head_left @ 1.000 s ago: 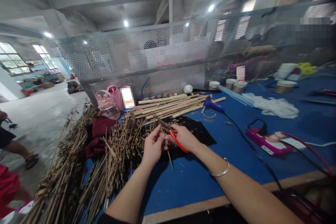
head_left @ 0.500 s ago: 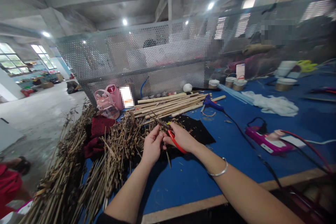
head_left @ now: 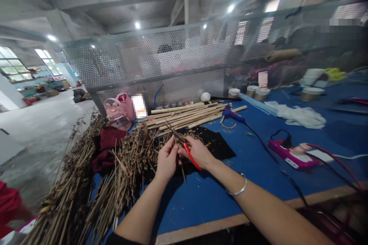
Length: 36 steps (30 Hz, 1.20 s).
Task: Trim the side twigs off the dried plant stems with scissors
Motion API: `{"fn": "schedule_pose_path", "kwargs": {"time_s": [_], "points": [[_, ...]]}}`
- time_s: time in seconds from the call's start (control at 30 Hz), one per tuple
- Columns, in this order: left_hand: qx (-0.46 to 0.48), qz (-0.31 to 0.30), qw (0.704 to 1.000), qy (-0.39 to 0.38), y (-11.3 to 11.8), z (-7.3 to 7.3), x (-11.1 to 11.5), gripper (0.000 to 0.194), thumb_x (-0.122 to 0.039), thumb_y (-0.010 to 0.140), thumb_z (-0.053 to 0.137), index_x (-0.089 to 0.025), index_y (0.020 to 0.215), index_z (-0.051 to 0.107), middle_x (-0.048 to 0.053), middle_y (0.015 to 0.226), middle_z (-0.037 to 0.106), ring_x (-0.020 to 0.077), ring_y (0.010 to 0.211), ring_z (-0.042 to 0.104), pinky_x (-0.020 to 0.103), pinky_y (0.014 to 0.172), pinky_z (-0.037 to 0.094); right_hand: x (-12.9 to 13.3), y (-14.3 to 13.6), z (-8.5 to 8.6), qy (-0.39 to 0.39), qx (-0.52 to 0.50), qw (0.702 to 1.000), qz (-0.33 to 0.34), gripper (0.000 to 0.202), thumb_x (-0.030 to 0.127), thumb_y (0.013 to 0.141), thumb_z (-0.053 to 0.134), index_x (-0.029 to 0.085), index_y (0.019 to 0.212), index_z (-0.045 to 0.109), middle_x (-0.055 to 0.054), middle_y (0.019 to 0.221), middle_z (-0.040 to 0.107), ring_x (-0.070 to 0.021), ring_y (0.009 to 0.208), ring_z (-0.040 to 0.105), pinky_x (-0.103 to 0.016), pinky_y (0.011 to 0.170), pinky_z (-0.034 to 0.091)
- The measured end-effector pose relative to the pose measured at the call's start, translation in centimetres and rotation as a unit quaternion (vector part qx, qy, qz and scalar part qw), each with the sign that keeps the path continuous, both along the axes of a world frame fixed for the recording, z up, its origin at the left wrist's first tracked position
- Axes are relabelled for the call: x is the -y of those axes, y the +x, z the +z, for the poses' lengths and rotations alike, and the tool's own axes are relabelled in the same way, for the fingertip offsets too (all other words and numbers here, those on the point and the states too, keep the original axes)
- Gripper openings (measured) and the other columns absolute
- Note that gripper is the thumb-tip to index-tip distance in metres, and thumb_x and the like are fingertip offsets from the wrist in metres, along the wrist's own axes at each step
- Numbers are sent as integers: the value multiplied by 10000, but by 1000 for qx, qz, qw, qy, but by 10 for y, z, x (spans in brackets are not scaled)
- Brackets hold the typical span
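Note:
Pinched in my left hand (head_left: 168,157) is a thin dried plant stem (head_left: 183,173), its lower end sticking out below my fingers. My right hand (head_left: 198,152) is closed around red-handled scissors (head_left: 190,157), whose blades point up and to the left. The fingertips of both hands meet around the stem, so the exact grip is partly hidden. Under them lies a black cloth (head_left: 220,143) strewn with plant bits. A heap of dried stems (head_left: 126,164) is just left of my left hand.
Pale wooden sticks (head_left: 178,116) lie behind my hands. A blue glue gun (head_left: 232,114), its cord, and a purple power strip (head_left: 293,153) are on the right. Farther back are white gloves (head_left: 299,114) and small tubs (head_left: 262,92). A pink bag (head_left: 123,107) stands back left.
Both hands stay nearly in place, with the scissors and stem shifting only slightly. At the lower left, a person in red has moved a little.

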<state>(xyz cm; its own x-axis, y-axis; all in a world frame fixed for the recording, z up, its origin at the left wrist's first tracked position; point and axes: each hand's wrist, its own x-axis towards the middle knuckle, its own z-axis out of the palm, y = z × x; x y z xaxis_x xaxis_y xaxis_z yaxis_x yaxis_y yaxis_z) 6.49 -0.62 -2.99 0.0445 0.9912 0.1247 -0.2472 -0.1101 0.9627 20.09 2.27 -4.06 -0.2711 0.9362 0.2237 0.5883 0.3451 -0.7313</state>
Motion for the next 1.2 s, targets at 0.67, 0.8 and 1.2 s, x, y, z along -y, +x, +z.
{"fn": "schedule_pose_path", "kwargs": {"time_s": [0.67, 0.8, 1.2], "points": [[19, 48, 997, -61, -4, 3, -4, 496, -300, 611, 699, -134, 1069, 606, -7, 651, 579, 38, 469, 475, 148, 418, 424, 3, 2, 19, 9, 104, 994, -19, 282, 426, 702, 586, 205, 861, 511, 7, 662, 577, -134, 587, 514, -221, 533, 317], [8, 45, 996, -81, -4, 3, -4, 407, -308, 599, 705, -89, 938, 650, 72, 743, 654, 67, 513, 533, 149, 422, 424, 5, 3, 19, 10, 75, 997, 21, 278, 393, 707, 584, 202, 861, 452, 2, 725, 565, -129, 619, 500, -222, 547, 322], [19, 34, 996, -77, -4, 5, -4, 403, -318, 597, 703, -102, 935, 662, 73, 738, 666, 70, 475, 527, 156, 372, 414, 2, 1, 7, 12, 24, 998, 53, 262, 404, 734, 561, 197, 854, 453, 24, 659, 541, -118, 567, 469, -224, 531, 337]]}}
